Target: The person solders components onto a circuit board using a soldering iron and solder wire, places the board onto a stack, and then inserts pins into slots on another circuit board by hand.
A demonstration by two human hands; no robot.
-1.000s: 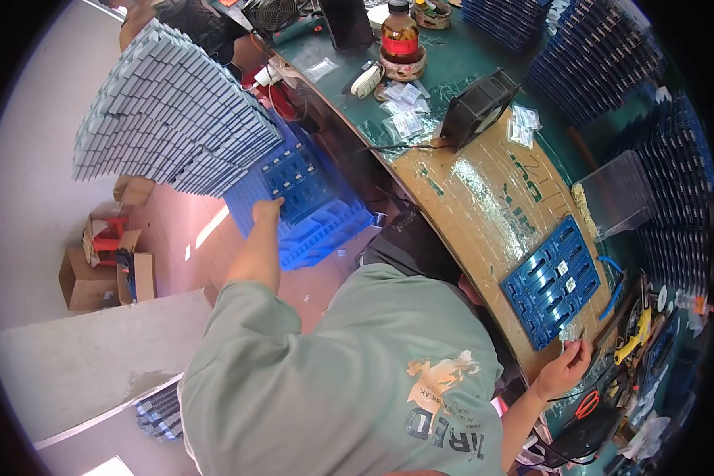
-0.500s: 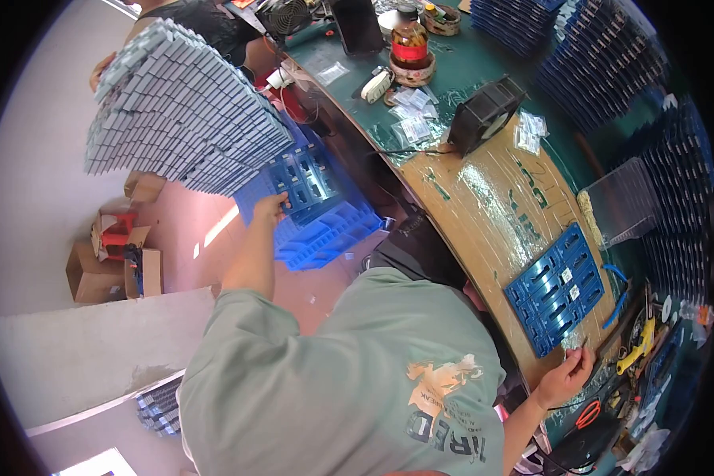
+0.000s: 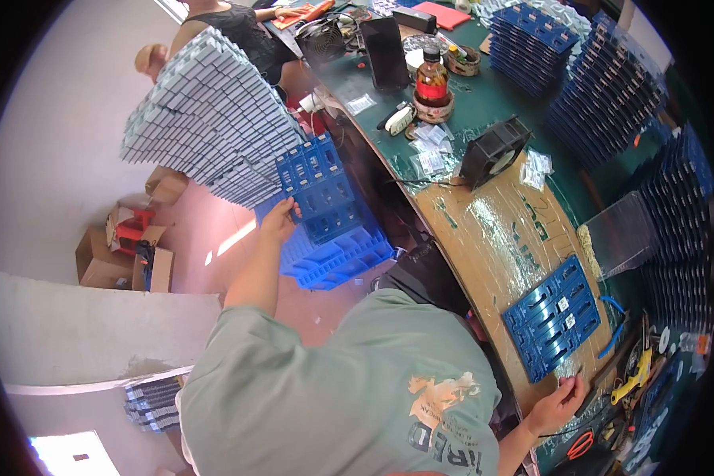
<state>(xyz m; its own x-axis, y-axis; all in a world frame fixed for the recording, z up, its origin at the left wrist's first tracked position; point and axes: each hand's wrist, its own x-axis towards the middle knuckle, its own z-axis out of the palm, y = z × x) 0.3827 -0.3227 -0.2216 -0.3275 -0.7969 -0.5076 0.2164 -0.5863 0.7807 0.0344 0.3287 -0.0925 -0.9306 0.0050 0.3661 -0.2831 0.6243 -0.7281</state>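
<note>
My left hand [image 3: 278, 220] is closed on the near left edge of a blue circuit board panel [image 3: 319, 176] with rows of cut-outs. The panel is tilted above a blue plastic crate [image 3: 333, 266], beside a tall fanned stack of pale boards [image 3: 206, 119]. On the brown board at the right lies another blue circuit board panel [image 3: 554, 317], with two small white labels. Just below that panel is my right hand [image 3: 558, 406], its fingers curled together. Whatever they may pinch is hidden or too small to make out.
A black fan [image 3: 493, 151] stands on the brown work board [image 3: 476, 214]. Behind are a red-labelled bottle [image 3: 431, 79] and a dark phone [image 3: 385, 54]. Stacked blue boards [image 3: 607, 91] line the right side. Yellow-handled tool [image 3: 635, 377] and orange scissors [image 3: 581, 446] lie near my right hand. A co-worker [image 3: 234, 36] sits beyond.
My left hand has lifted the panel and tipped it up, showing more of its face. My right hand stays by the other panel. The whole view has shifted slightly.
</note>
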